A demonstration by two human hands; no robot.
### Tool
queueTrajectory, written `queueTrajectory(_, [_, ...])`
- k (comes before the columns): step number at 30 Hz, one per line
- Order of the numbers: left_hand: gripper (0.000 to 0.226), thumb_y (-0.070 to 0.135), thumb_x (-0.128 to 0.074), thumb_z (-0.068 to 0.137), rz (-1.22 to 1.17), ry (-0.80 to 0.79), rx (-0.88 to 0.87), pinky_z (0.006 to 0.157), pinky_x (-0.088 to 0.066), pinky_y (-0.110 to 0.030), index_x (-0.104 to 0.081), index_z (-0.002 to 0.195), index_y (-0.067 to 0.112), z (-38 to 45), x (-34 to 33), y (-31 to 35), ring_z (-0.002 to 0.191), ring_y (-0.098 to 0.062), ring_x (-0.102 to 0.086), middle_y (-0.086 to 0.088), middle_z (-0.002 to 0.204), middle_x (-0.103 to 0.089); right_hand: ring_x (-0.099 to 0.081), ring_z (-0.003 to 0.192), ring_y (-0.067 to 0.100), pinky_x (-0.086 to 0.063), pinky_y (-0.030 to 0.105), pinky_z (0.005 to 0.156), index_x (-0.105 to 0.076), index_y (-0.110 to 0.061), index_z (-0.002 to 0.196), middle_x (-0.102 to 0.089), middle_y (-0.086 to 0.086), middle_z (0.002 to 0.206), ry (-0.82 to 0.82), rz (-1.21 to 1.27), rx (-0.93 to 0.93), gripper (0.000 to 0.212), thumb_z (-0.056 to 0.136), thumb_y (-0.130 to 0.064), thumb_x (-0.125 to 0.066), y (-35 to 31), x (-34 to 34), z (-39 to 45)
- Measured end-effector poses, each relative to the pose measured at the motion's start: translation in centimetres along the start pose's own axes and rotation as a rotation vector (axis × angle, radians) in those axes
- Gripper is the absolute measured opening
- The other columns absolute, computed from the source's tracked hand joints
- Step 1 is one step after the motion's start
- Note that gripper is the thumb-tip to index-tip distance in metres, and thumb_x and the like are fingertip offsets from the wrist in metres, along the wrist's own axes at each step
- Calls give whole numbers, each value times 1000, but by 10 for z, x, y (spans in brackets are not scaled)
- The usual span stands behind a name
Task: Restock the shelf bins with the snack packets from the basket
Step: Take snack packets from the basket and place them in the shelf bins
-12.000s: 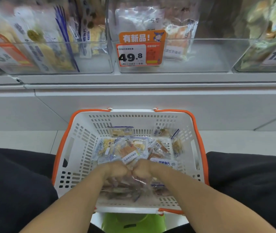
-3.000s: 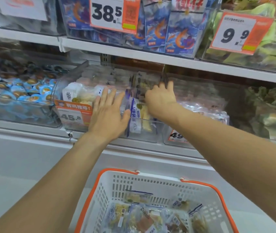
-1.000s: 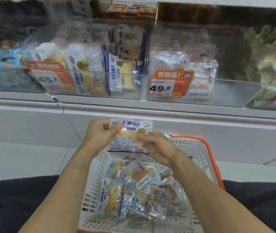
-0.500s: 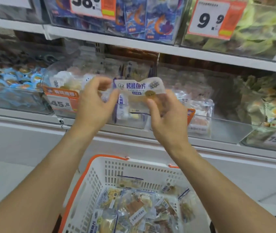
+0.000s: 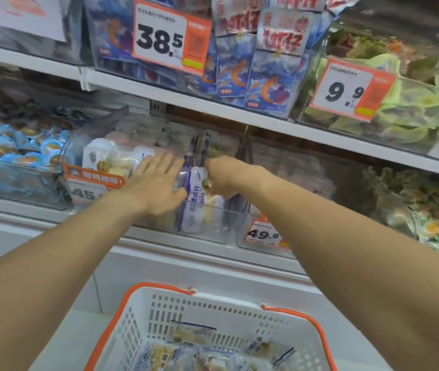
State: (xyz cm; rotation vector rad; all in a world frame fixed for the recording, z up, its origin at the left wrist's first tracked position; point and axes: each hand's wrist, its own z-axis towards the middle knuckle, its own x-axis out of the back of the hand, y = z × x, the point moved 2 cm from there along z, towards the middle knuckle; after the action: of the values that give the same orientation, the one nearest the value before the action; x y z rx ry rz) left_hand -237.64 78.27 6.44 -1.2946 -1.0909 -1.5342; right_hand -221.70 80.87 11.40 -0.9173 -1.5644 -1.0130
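A white basket with an orange rim (image 5: 138, 298) sits low in front of me, holding several clear snack packets (image 5: 189, 337). On the middle shelf stands a clear bin (image 5: 213, 231) marked 45.8, filled with upright fish-slice packets. My left hand (image 5: 159, 183) lies flat with straight fingers against the packets in that bin, pressing them leftward. My right hand (image 5: 223, 178) grips a white and blue fish-slice packet (image 5: 197, 199) at its top and holds it upright in the gap at the bin's right side.
A neighbouring clear bin with a 49.8 tag (image 5: 262, 235) stands to the right. Blue round snacks (image 5: 12, 151) fill the bin on the left. The upper shelf carries blue shrimp packets behind a 38.5 tag (image 5: 170, 38) and green packets behind a 9.9 tag (image 5: 347, 89).
Both hands have carried the packet from in front of the shelf into the 45.8 bin. The left hand has let go of it and now presses the stocked packets aside.
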Motion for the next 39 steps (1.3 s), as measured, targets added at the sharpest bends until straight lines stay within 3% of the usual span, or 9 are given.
queueTrajectory(4, [76,43,-44,97,-40,11,16,122,0,-40,-9,159,17,8,6,3,153,-25,-1,-10,166,-6,-68,90,26,-58,38,82,-65,-11,112,-71,5,104,-280,22,-55,60,74,-53,-81,-2,-10,26])
queueTrajectory(7, [76,43,-54,90,-14,48,33,119,-12,-46,-21,153,17,16,14,10,146,-30,-17,-13,155,-26,-65,80,23,-55,34,73,-67,-13,94,-70,4,94,-234,-3,-67,46,75,-53,-81,1,-11,32])
queueTrajectory(10, [79,53,-51,89,33,34,12,120,-4,-50,-21,155,22,26,14,12,149,-28,-11,-12,158,-22,-52,65,17,-43,31,61,-52,-14,74,-57,0,77,-200,-10,-130,47,77,-51,-81,6,-6,27])
queueTrajectory(13, [79,64,-45,88,89,17,16,121,-6,-52,-25,154,24,35,14,10,150,-30,-13,-12,160,-24,-52,67,18,-44,32,66,-45,-15,72,-52,0,75,-161,-12,-169,54,74,-53,-83,4,-4,28])
queueTrajectory(19, [87,74,-45,83,129,-75,221,120,-17,-54,-29,152,23,49,24,6,145,-49,-20,-29,157,-24,-57,93,28,-50,44,91,-50,-15,93,-55,0,91,-21,-57,-206,49,76,-44,-85,7,-5,34])
queueTrajectory(26, [69,67,-51,82,55,-117,124,108,-33,-46,-48,138,27,55,25,9,128,-33,-46,-12,137,-55,-59,107,33,-51,46,97,-59,-7,124,-58,10,115,20,-17,-247,65,74,-38,-87,14,-16,58])
queueTrajectory(32, [92,84,-41,80,51,-85,177,120,-10,-56,-37,150,24,59,31,7,148,-38,-20,-18,157,-32,-62,99,27,-54,40,92,-61,-10,126,-61,4,104,-135,67,-202,72,73,-53,-84,19,-14,59])
queueTrajectory(36, [85,81,-39,82,83,-173,197,115,-24,-53,-44,144,23,66,29,8,139,-36,-38,-13,148,-48,-55,98,27,-50,40,96,-57,-10,133,-56,2,105,-225,12,-190,93,65,-67,-81,21,-12,59])
queueTrajectory(39, [87,78,-43,80,95,-154,167,116,-23,-53,-37,148,25,71,29,9,140,-34,-36,-12,150,-45,-55,110,30,-46,42,102,-52,-10,139,-55,3,114,-238,12,-200,103,60,-69,-82,22,-9,60])
